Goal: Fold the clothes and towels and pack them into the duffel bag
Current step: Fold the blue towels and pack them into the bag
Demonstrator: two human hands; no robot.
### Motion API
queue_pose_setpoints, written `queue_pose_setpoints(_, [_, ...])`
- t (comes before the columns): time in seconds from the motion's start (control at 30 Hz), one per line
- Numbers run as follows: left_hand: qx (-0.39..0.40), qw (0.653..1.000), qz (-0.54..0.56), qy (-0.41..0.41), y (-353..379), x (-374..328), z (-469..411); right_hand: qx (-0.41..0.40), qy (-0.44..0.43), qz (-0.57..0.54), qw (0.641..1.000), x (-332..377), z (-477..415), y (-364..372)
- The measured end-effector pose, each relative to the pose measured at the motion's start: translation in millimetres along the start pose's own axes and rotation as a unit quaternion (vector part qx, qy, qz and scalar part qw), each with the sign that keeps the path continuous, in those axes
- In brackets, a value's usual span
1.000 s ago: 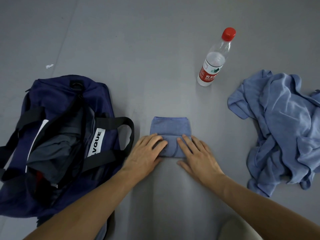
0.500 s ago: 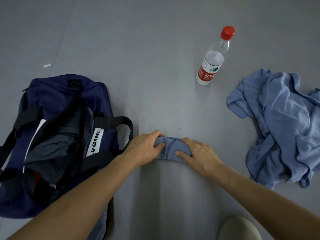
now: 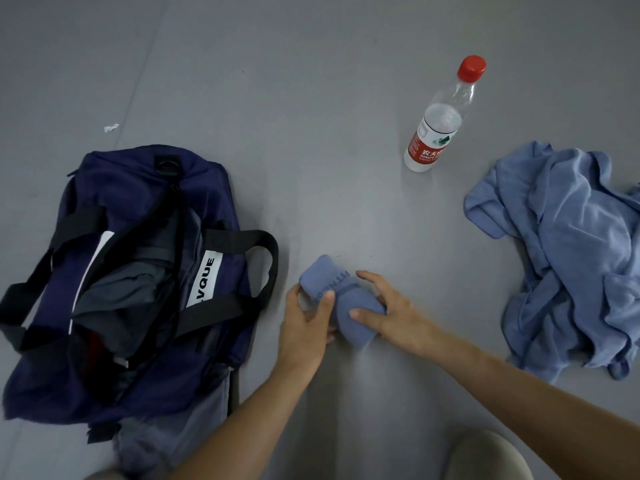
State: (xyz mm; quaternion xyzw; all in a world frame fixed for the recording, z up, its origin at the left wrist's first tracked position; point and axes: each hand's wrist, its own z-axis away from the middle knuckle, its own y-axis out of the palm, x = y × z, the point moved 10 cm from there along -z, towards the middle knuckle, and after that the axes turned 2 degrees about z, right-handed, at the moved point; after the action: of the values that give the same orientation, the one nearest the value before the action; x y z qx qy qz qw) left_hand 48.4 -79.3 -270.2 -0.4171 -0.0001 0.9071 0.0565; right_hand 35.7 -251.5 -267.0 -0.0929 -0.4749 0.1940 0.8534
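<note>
Rolled up since a second ago: the small blue towel [image 3: 341, 303], which lay flat under your palms, is now a tight bundle turned slantwise between both hands.

Left hand [image 3: 304, 327]: grip closed on the left end, thumb over the printed band, fingers curled underneath.
Right hand [image 3: 391, 313]: grip closed on the right end, thumb pressed on the near face, fingers wrapped over the far side. Neither hand holds anything else.
Cannot tell whether the bundle rests on the floor [image 3: 311, 98] or is just lifted off it.

Position: the towel is near centre, just right of the duffel bag [image 3: 138, 202], close to its black handle loop but apart from it.

Bag: lies left, unzipped, mouth gaping. A grey garment [image 3: 121, 285] is already inside.

Left to do: the towel is not yet in the bag. The heap of blue clothing [image 3: 571, 254] lies crumpled at right, well apart, unfolded. A water bottle [image 3: 440, 123] stands far of centre.

Judgement: roughly midway. This piece looks folded and ready, so your next move is a short carry left into the bag mouth, then the heap.
</note>
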Motion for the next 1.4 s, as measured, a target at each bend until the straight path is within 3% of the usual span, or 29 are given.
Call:
queue_pose_setpoints(0.1, [0.001, 0.994, 0.105, 0.016, 2.2, -22.2, 3.8, -0.025, -0.049, -0.051, 0.997, 32.4, 10.1, 20.0])
queue_pose_setpoints(0.27, [-0.057, 0.987, 0.061, 0.136, -56.7, -104.9, 8.1, -0.075, -0.117, 0.035, 0.99, 114.1, 9.7, 36.6])
queue_pose_setpoints(0.4, [-0.118, 0.972, -0.04, 0.201, -143.9, -162.7, -5.9, -0.026, -0.157, 0.057, 0.986, 164.4, -0.1, 64.2])
queue_pose_setpoints(0.53, [-0.139, 0.964, -0.19, 0.123, -205.9, -159.4, -36.7, -0.018, -0.167, 0.161, 0.973, 176.3, -19.0, 94.9])
queue_pose_setpoints(0.63, [-0.146, 0.938, -0.295, 0.108, -211.9, -148.0, -44.9, -0.025, -0.202, 0.276, 0.939, 187.0, -31.0, 121.1])
queue_pose_setpoints(0.73, [-0.158, 0.941, -0.282, 0.1, -211.5, -144.5, -52.2, -0.049, -0.305, 0.373, 0.875, 211.4, -35.0, 147.5])
queue_pose_setpoints(0.8, [-0.167, 0.946, -0.258, 0.101, -214.7, -146.0, -57.9, -0.026, -0.329, 0.402, 0.854, 218.5, -46.9, 167.9])
queue_pose_setpoints(0.93, [-0.176, 0.95, -0.239, 0.101, -229.7, -147.9, -62.3, 0.026, -0.158, 0.328, 0.931, 201.7, -85.7, 175.6])
queue_pose_setpoints(1.0, [-0.167, 0.946, -0.261, 0.096, -236.7, -145.6, -64.0, 0.031, -0.072, 0.313, 0.947, 185.5, -97.2, 173.8])
queue_pose_setpoints(1.13, [-0.144, 0.938, -0.301, 0.091, -237.6, -139.7, -68.7, 0.001, 0.024, 0.365, 0.931, 166.7, -108.6, 173.9])
queue_pose_setpoints(1.33, [-0.148, 0.939, -0.291, 0.11, -240.0, -135.2, -69.8, -0.033, 0.05, 0.451, 0.89, 167.7, -120.1, 180.5])
queue_pose_setpoints(1.4, [-0.143, 0.941, -0.287, 0.109, -241.8, -134.3, -71.9, -0.023, 0.039, 0.438, 0.898, 171.1, -119.1, 178.6])
